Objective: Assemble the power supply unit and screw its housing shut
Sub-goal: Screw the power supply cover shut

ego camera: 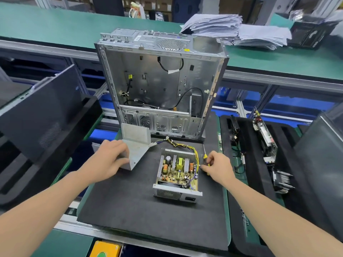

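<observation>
- We take the open power supply unit (177,173) as our landmark. It lies flat on the black foam mat (130,206), with its circuit board bare on top and its vented end facing us.
- Left of the unit and a little beyond it, the left hand (109,160) grips the housing cover (136,145), a bent sheet of grey metal. The fingers curl over one side wall, and the cover is held tilted with its lower corner down at the mat, apart from the unit.
- Just right of the unit, the right hand (217,166) pinches the screwdriver (205,157) by its yellow handle. The shaft points away from us, along the unit's right side.
- We find the unit between the two hands, which are well apart, and neither plainly touches it.
- A wire bundle (185,145) of yellow and black runs from the unit's far right corner toward the cover.
- Behind the unit a computer case (161,80) stands upright with its open side toward us.
- Farther right of the unit, a black tray (256,182) holds circuit cards (265,134).
- Far behind the unit and to the right, a stack of papers (232,28) sits on the green bench (55,25).
</observation>
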`<control>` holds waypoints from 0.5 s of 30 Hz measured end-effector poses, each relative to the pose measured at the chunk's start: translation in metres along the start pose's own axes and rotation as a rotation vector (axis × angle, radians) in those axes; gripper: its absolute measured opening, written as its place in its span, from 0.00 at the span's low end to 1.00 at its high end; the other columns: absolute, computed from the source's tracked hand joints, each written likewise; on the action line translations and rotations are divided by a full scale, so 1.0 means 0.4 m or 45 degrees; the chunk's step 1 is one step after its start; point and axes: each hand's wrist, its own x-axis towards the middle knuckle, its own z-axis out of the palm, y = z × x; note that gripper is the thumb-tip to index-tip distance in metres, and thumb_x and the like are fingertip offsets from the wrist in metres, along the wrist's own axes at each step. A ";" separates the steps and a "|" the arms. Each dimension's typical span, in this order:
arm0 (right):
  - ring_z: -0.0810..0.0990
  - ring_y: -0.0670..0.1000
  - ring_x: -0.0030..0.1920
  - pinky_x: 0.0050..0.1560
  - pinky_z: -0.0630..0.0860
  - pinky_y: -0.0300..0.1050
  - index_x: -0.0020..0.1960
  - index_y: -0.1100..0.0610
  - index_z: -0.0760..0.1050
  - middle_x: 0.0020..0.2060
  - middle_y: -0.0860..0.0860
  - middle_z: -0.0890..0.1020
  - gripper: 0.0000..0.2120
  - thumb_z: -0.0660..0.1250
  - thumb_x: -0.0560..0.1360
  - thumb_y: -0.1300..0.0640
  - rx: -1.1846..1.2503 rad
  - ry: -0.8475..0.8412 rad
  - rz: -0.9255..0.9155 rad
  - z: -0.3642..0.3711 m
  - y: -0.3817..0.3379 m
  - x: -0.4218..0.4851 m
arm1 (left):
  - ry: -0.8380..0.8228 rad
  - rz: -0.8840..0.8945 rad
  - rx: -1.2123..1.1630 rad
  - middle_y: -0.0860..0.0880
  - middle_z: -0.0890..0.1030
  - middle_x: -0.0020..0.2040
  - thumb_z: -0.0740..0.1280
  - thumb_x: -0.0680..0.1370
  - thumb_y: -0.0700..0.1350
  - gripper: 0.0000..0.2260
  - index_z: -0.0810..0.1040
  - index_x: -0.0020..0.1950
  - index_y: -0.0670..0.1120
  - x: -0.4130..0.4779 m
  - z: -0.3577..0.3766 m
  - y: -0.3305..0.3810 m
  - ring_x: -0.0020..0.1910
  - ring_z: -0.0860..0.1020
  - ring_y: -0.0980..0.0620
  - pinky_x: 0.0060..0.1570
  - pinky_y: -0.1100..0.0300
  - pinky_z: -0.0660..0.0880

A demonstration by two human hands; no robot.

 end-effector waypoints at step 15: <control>0.79 0.47 0.46 0.50 0.73 0.42 0.47 0.51 0.81 0.44 0.48 0.81 0.08 0.69 0.77 0.63 0.212 0.149 -0.300 -0.084 -0.129 0.011 | 0.584 -0.802 -1.216 0.47 0.81 0.45 0.62 0.83 0.47 0.14 0.74 0.50 0.35 0.074 -0.173 0.132 0.48 0.75 0.43 0.49 0.47 0.69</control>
